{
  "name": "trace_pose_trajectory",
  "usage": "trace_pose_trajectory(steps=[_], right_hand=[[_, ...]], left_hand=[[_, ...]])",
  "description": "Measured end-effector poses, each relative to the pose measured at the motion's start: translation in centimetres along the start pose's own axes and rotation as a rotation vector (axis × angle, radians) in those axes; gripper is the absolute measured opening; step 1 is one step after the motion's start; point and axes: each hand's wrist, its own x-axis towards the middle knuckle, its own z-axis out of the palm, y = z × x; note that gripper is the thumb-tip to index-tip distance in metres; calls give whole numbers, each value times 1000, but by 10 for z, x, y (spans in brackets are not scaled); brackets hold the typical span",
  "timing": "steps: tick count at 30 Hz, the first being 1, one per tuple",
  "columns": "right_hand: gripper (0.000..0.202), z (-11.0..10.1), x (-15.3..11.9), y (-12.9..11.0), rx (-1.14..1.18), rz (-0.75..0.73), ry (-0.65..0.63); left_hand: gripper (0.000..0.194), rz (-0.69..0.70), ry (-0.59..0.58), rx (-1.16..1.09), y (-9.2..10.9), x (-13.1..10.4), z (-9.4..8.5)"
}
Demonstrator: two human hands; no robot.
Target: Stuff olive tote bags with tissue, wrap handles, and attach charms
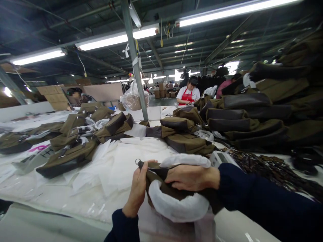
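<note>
An olive-green handbag with dark trim is in front of me at the table's near edge. Its two handles, one a curved white-wrapped handle, stand on either side of the opening. My left hand grips the bag's left end, thumb on top, just beside a metal ring. Across the opening between the handles lies my right hand, its fingers bent and closed on the bag's edge. Some fingertips are hidden in the opening.
White sheets are spread beyond the bag. Olive bags lie at the left, with a tall bag pile at the right. Dark glossy pieces lie near my right arm. A person in a red apron works across the table.
</note>
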Motion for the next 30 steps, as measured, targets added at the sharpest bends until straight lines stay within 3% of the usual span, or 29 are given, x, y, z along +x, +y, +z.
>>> trace_pose_trajectory(steps=[2, 5, 8, 11, 15, 19, 21, 23, 25, 27, 28, 30], right_hand=[[30, -20, -20, -10, 62, 1, -37], [30, -37, -49, -26, 109, 41, 28], [24, -30, -65, -30, -41, 78, 63], [19, -14, -67, -27, -223, 143, -2], [12, -6, -56, -30, -385, 114, 37], [9, 6, -35, -29, -422, -83, -69], [8, 16, -25, -24, -431, -84, -133], [14, 20, -18, -20, -454, -83, -167], [18, 16, -16, -19, -446, -112, -193], [18, 6, -15, -23, -402, -111, -203], [15, 0, -15, -25, -361, -81, -209], [10, -8, -11, -29, -258, 3, -188]], left_hand=[[55, -19, -61, -8, 9, 16, -10], [55, -41, -278, 51, 22, 49, -20], [54, -81, -493, 78, 26, 82, -14], [53, -115, -592, 75, 21, 103, 2], [48, -89, -574, 63, 13, 111, 15], [37, -18, -361, 86, 14, 103, 0], [33, 12, -202, 116, 18, 87, -19], [30, 54, -21, 147, 20, 55, -41], [25, 119, 186, 191, 18, 6, -56], [22, 190, 407, 307, 9, -55, -58], [22, 175, 439, 345, 3, -85, -53], [26, 167, 262, 283, -11, -137, -31]])
